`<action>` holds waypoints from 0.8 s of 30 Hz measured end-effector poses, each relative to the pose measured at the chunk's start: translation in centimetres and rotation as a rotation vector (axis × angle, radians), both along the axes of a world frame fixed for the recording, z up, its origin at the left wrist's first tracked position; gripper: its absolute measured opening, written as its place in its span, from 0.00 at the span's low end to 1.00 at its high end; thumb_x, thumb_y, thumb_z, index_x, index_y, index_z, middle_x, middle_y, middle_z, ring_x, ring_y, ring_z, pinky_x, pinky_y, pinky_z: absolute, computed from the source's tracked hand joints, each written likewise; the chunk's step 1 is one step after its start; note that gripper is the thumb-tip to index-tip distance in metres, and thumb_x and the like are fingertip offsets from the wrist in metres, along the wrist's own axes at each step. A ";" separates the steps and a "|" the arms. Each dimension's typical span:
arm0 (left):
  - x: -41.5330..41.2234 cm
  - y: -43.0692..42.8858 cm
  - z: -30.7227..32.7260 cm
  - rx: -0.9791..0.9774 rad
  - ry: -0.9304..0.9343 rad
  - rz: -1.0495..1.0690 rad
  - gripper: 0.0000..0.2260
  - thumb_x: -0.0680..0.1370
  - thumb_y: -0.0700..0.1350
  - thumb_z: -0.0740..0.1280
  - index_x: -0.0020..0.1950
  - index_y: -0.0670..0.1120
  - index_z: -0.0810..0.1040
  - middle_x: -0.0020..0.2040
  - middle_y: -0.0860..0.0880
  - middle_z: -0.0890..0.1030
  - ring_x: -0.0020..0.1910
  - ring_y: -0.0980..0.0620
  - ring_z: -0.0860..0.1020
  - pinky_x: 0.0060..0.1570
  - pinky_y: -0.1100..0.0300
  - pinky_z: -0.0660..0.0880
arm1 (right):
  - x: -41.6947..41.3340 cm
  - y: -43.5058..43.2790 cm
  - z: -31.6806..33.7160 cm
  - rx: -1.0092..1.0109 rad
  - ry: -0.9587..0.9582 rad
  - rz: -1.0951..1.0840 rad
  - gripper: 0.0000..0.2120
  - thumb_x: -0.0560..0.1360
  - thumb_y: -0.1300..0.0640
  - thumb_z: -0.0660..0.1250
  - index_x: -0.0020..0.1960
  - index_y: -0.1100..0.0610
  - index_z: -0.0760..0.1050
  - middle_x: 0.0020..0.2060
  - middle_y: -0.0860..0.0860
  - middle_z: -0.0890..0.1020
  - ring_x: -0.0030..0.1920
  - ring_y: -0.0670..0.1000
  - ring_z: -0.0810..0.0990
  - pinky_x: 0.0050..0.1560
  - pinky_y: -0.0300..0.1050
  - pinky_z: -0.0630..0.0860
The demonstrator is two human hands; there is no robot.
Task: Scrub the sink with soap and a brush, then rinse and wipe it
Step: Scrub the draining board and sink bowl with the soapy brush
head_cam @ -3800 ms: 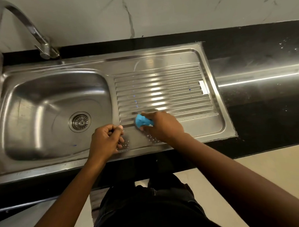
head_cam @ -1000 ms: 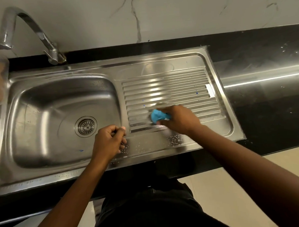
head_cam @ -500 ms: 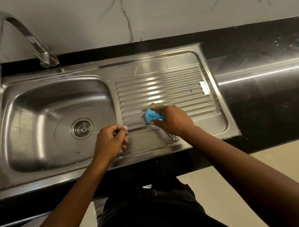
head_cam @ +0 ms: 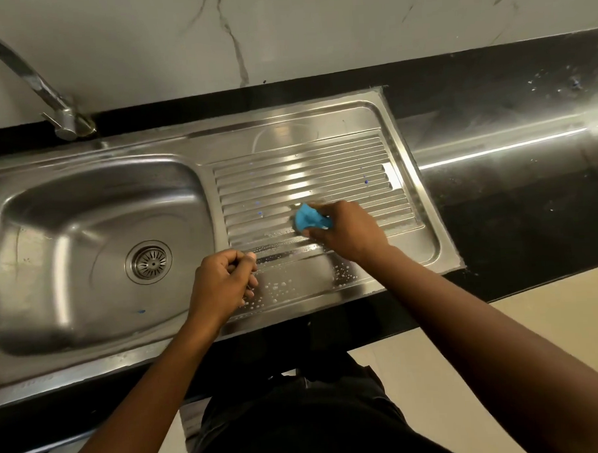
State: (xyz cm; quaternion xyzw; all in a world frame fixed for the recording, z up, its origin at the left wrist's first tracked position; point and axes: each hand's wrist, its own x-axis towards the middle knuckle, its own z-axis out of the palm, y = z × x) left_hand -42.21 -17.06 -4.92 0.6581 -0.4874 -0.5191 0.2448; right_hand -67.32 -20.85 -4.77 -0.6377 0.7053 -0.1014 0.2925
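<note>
Now the right hand [head_cam: 351,232] grips a blue brush [head_cam: 311,219] and presses it onto the ribbed drainboard [head_cam: 305,178], a few ribs up from its near edge; 3.8 s ago the brush sat lower, at the last rib near the flat strip, so it has crept farther up the ribs and slightly right. The left hand [head_cam: 221,284] has stayed put, fingers curled into a loose fist holding nothing I can see, knuckles resting on the flat strip just left of the brush and beside the rim of the basin [head_cam: 96,249]. Suds and droplets [head_cam: 279,288] dot the strip between the two hands, and a wet soapy streak lies along the lowest ribs just left of the brush, more than earlier. Beyond the brush, the upper ribs and the far right end of the drainboard lie bare up to the raised rim. The drain [head_cam: 149,262] sits in the basin well left of the brush, and the tap [head_cam: 41,90] stands at the far left corner. Right of the drainboard's edge runs the black surface [head_cam: 514,169], with a few specks near its far right.
</note>
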 end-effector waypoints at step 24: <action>-3.5 -1.1 -0.2 -0.020 -0.012 -0.062 0.13 0.84 0.47 0.68 0.44 0.43 0.84 0.34 0.45 0.85 0.29 0.50 0.82 0.31 0.56 0.78 | -7.5 2.0 1.4 0.045 0.043 -0.089 0.29 0.76 0.42 0.75 0.73 0.51 0.76 0.63 0.52 0.84 0.58 0.50 0.84 0.60 0.50 0.81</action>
